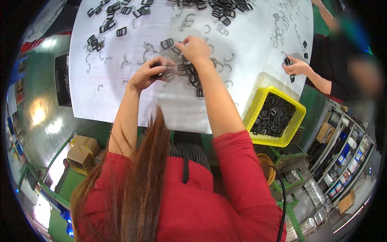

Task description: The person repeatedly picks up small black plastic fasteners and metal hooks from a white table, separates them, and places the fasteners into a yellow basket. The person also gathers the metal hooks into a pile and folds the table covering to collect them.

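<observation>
Clearly the work sits at the near middle of the white round table top (242,80), where both of the person's hands meet over a dark heap of small black rectangular buckle frames (192,74). The left hand (149,73) is curled around one of these black frames, fingers closed on it near the heap's left edge. The right hand (195,48) reaches just beyond, its fingertips pinched on something small among the pieces; whether that is a frame or one of the bent grey wire hooks (125,62) scattered about cannot be told.

To do this well, it would seem wise to hold the frame steady in the left hand and bring the small piece to it with the right, picking single pieces off the heap's edge rather than digging into the tangle, since the frames lie interlocked and would likely drag neighbours along.

More black frames lie across the far side of the table (109,20). A yellow plastic mesh basket (296,109), filled with black frames, hangs at the table's right edge, near the right elbow, where a wide sweep could knock it. Another person's hand (296,66) works at the right rim, well apart. Long hair falls forward over the red sleeve (238,161) and could hide the near table edge.
</observation>
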A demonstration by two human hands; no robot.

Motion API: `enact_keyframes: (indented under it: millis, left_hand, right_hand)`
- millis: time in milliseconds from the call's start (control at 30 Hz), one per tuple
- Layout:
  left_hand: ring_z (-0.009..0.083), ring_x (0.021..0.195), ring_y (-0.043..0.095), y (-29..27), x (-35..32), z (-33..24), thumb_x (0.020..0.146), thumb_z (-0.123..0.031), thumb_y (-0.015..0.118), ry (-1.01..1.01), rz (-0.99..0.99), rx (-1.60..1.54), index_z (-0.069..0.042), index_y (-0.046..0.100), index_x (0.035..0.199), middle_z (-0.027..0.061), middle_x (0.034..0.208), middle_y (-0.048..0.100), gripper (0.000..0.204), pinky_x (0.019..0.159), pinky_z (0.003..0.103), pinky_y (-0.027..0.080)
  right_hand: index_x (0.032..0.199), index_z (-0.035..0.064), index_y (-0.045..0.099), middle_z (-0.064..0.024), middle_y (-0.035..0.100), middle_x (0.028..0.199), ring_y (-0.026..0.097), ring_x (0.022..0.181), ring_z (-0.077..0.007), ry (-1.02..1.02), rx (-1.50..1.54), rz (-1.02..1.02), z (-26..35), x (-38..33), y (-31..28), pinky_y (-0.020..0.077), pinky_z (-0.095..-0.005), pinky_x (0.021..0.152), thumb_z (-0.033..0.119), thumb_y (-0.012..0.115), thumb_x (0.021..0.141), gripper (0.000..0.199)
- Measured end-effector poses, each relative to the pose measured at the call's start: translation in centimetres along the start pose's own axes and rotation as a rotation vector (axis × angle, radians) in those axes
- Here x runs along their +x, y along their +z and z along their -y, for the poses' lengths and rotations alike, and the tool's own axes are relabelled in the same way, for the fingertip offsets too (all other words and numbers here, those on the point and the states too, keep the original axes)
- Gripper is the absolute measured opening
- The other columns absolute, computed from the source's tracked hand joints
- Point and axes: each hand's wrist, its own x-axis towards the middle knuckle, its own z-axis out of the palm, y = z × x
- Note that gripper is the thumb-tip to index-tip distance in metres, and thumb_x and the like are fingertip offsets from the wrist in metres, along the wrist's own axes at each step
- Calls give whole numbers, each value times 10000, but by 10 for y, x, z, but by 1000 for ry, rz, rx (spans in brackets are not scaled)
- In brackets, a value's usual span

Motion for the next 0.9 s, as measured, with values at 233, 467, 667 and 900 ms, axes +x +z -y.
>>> enact_keyframes:
  millis: [233,467,667,900]
  left_hand:
    - [93,691,540,-51,13,2,848,-317,599,42,-251,69,-81,559,943,6,792,564,257,546,238,445]
    - [265,796,608,5,81,15,733,-262,674,371,-629,1387,-71,613,952,120,800,621,297,684,361,479]
    - [274,775,602,8,97,2,706,-216,696,222,-444,1428,-58,605,890,116,803,622,259,679,359,467]
    - [101,730,572,-32,52,-41,807,-214,647,-41,144,153,-89,611,880,6,802,616,149,591,233,444]
  right_hand:
    - [801,65,686,-109,672,832,647,781,-273,110,109,138,29,34,28,505,-366,680,371,713,662,338]
    - [799,48,640,-64,632,695,627,682,-198,243,529,-22,-70,-2,-61,478,-290,580,263,689,700,241]
    - [891,61,588,-33,610,796,602,687,-144,326,1397,-83,-68,-84,-81,448,-214,545,153,620,778,149]
    - [880,43,638,-129,643,854,619,792,-256,279,-25,-51,-17,-43,4,476,-363,698,271,680,747,267]
